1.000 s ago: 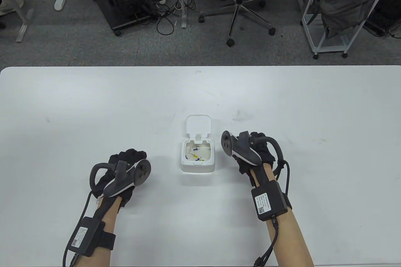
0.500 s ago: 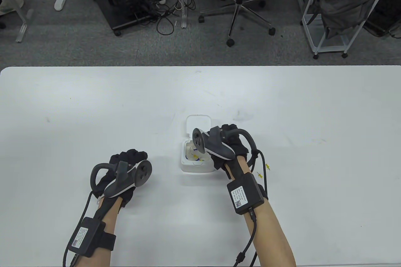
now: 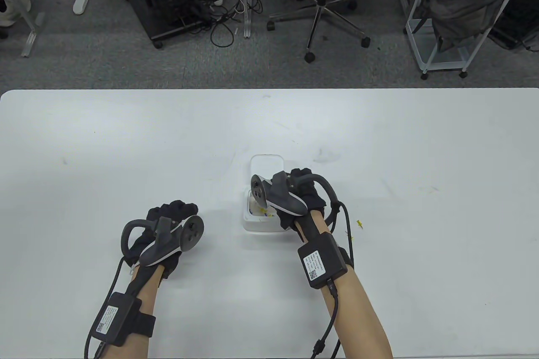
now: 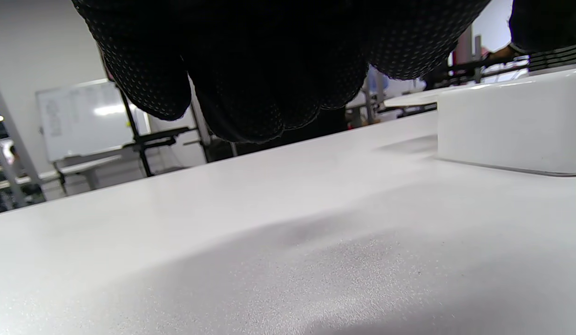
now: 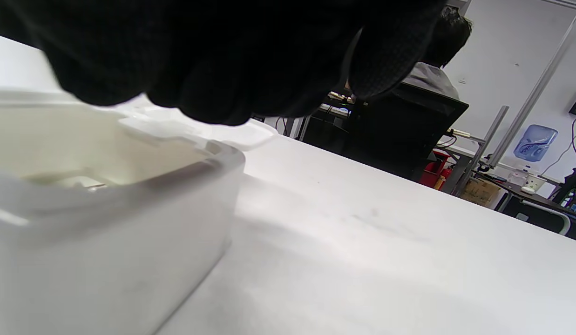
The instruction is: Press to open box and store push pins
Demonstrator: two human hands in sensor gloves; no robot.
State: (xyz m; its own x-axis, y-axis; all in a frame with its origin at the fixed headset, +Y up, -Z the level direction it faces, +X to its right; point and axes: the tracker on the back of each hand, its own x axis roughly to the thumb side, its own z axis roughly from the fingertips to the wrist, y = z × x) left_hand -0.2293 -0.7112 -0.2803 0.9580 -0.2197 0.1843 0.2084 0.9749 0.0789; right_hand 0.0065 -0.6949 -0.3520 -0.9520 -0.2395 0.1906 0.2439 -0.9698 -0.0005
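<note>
With the white box [image 3: 264,224] open near the table's [image 3: 84,144] front edge, the right hand [image 3: 301,199] hovers over it mid-deposit, its grip unreadable, the left hand [image 3: 168,224] rests loosely curled and empty, and next comes fetching the yellow pin [image 3: 359,223] lying rightward.

No text can be read anywhere in these views. The black sensor box on the right forearm [image 3: 322,260] carries a white label with a small square code and lines of print too fine to make out. The black sensor box on the left forearm [image 3: 113,319] has a like label, equally unreadable. In the left wrist view, a whiteboard [image 4: 85,118] far left behind the worktop shows faint marks, too blurred to read as words or numbers.
</note>
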